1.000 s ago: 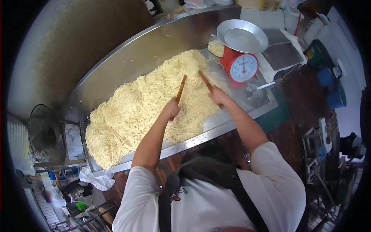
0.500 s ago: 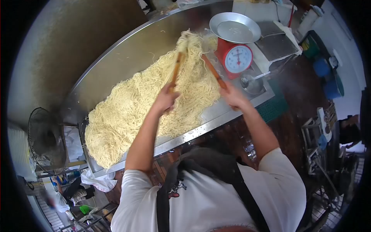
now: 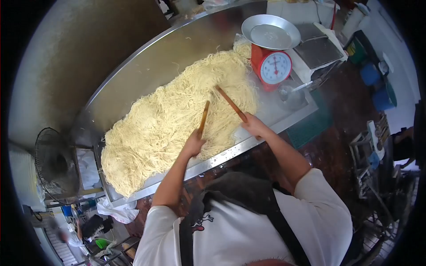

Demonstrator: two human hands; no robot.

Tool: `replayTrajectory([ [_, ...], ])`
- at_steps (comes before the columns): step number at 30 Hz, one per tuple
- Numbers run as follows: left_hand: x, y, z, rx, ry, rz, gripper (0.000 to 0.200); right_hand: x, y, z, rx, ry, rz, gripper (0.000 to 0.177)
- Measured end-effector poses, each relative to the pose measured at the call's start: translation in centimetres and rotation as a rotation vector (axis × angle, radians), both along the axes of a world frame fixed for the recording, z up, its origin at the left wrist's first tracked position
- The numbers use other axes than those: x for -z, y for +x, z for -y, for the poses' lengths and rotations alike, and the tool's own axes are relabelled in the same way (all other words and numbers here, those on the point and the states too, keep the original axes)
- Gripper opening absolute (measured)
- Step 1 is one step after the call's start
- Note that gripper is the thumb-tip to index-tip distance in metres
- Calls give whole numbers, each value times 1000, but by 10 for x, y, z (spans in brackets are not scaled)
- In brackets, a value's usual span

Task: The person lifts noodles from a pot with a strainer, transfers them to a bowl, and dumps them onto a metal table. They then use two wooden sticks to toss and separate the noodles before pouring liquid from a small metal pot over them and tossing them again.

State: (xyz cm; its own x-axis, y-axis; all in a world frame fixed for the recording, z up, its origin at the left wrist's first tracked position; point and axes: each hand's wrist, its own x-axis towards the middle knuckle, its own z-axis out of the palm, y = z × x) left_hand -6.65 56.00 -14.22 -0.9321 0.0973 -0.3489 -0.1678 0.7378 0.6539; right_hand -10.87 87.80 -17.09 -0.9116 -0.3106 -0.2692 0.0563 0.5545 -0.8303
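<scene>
Noodle pile on metal tray, long axis lower left to upper right, just beyond both hands. Left hand closed round one wooden stick; right hand, nearer pile's upper-right end, closed round another.

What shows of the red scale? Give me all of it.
The red scale has a boxy body, a round white dial whose pointer stands roughly upright, and a wide, shallow, silvery pan on top with pale marks inside. It stands on the metal table, beside a bag of noodles. The left hand and right hand are both clear of it.
</scene>
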Motion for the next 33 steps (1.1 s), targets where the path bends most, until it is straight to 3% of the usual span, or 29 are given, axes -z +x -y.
replayTrajectory([
  [1, -21, -17, -26, -29, 37, 56, 49, -39, -4, 14, 30, -34, 104, 32],
  [5, -60, 7, 0, -194, 294, 253, 44, -59, 24, -15, 30, -56, -233, 33],
  [7, 0, 31, 21, -149, 242, 109, 45, -22, 54, -14, 90, -43, -214, 33],
  [10, -5, 31, -24, -189, 231, 145, 43, -19, 69, 9, 128, -41, -16, 33],
  [12, -30, -2, -63, -137, 365, 281, 42, -51, 70, 19, 171, -83, 86, 33],
  [14, -93, -4, -77, -100, 476, 262, 44, -97, 53, 16, 251, -166, 94, 33],
  [16, -125, 5, -50, -27, 517, 214, 48, -49, 34, -18, 259, -221, -336, 34],
  [18, -119, 15, 15, 36, 325, 237, 54, -103, 46, -55, 231, -2, -377, 35],
  [19, -142, 28, 40, 51, 190, 304, 56, -115, 56, -80, 200, 72, -283, 35],
  [21, -135, 64, 120, 29, 45, 290, 58, -153, 79, -123, 134, 308, -105, 40],
  [24, -205, 132, 172, -10, -159, 463, 57, -215, 129, -148, 26, 584, 180, 42],
  [26, -203, 158, 176, -57, -199, 496, 59, -179, 139, -151, -72, 524, 145, 41],
  [27, -188, 159, 160, 48, -274, 359, 61, -152, 141, -149, -123, 494, 126, 41],
  [28, -157, 154, 147, 106, -382, 324, 62, -124, 133, -127, -96, 463, 156, 42],
  [30, -73, 127, 115, 107, -345, 209, 56, -3, 106, -82, -29, 365, 63, 39],
  [32, 25, 92, 80, 135, -130, -226, 52, 32, 81, -12, 42, 212, -71, 34],
  [33, -11, 70, 37, 48, -45, -24, 52, 17, 80, 8, 62, 148, -27, 33],
])
